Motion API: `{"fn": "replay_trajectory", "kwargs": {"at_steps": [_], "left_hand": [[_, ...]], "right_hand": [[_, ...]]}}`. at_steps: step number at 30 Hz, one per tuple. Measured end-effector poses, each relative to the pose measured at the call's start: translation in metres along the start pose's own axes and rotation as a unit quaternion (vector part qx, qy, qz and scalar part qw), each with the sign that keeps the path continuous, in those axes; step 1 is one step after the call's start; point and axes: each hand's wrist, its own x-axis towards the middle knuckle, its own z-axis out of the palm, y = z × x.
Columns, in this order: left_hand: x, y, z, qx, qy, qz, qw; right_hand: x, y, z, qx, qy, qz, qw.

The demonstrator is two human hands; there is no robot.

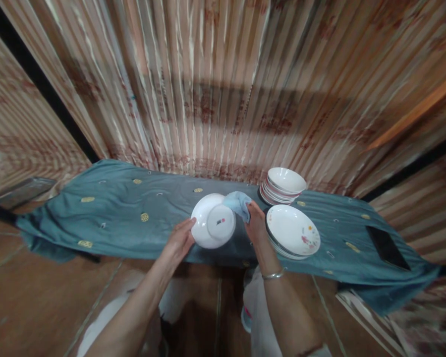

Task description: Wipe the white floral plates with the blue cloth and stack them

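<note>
A white bowl (pixel 204 223) is tilted so that its underside, with a small printed mark, faces me. My left hand (pixel 179 239) grips its left rim. On the bowl's upper right edge lies a light blue cloth (pixel 238 202), bunched in my right hand (pixel 255 221). Just right of that hand stands a stack of white plates (pixel 292 229), the top one decorated with flowers. Behind the plates is a stack of several white bowls (pixel 286 181).
A teal patterned cloth (pixel 122 218) covers the long narrow table. A flat black object (pixel 386 246) lies near its right end. Pleated curtains (pixel 215 99) hang behind, and dark poles (pixel 40 79) rise at both sides. Below is a tiled floor (pixel 52 292).
</note>
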Motion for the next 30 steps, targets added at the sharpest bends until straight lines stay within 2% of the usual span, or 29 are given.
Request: {"fn": "replay_trajectory", "kwargs": {"at_steps": [2, 5, 7, 10, 12, 14, 17, 21, 30], "left_hand": [[0.003, -0.004, -0.002, -0.012, 0.005, -0.024, 1.0], [0.006, -0.008, -0.003, -0.024, 0.005, -0.023, 0.999], [0.007, -0.01, -0.001, -0.034, 0.001, -0.014, 0.999], [0.009, -0.013, 0.003, -0.052, -0.017, 0.015, 0.998], [0.011, -0.016, 0.004, -0.063, -0.02, 0.044, 0.997], [0.014, -0.019, 0.005, -0.075, -0.005, 0.062, 0.995], [0.017, -0.021, 0.003, -0.091, 0.014, 0.051, 0.994], [0.021, -0.021, 0.001, -0.106, 0.014, 0.031, 0.994], [0.024, -0.018, -0.004, -0.097, 0.026, 0.01, 0.995]], "right_hand": [[-0.002, -0.004, 0.006, -0.029, 0.016, -0.021, 0.999], [-0.013, -0.017, 0.02, -0.145, -0.022, -0.123, 0.981], [-0.026, -0.026, 0.033, -0.226, -0.088, -0.191, 0.951], [-0.047, -0.036, 0.059, -0.343, -0.191, -0.266, 0.88], [-0.054, -0.037, 0.074, -0.406, -0.208, -0.283, 0.844], [-0.054, -0.036, 0.085, -0.447, -0.198, -0.28, 0.826], [-0.045, -0.032, 0.094, -0.471, -0.173, -0.264, 0.824], [-0.032, -0.027, 0.096, -0.468, -0.141, -0.243, 0.838], [-0.011, -0.009, 0.084, -0.464, -0.092, -0.18, 0.862]]}}
